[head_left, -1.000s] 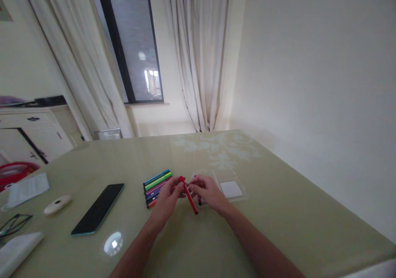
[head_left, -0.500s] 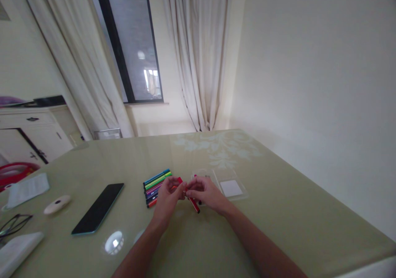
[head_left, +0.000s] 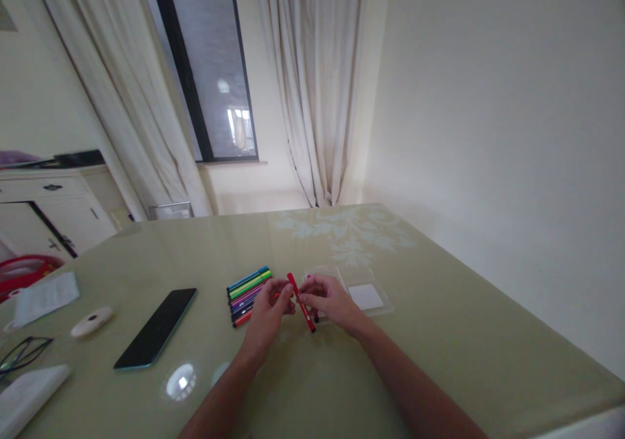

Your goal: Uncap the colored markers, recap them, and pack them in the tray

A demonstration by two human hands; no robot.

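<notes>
A red marker pen [head_left: 306, 314] is held at a slant over the table, its dark end pointing down toward me. My right hand [head_left: 329, 299] pinches it from the right between thumb and fingers. On the other side, my left hand [head_left: 266, 305] is curled, with its thumb against the upper part of the pen. Left of my hands lies a row of coloured marker pens [head_left: 244, 294] in blue, green, purple and red, partly covered by my left hand. Behind my right hand sits an open clear plastic case [head_left: 383, 296] with a white card in it; some of its contents are hidden.
A black phone [head_left: 156, 328] lies on the green table [head_left: 439, 361] to the left. Further left are a white oval object [head_left: 92, 322], glasses [head_left: 24, 354], a white box-like object [head_left: 32, 393] and a pale sheet [head_left: 46, 299]. A wall borders the right side.
The red marker pen has been turned in my fingers, so more of its length shows. My hands have moved slightly apart around it.
</notes>
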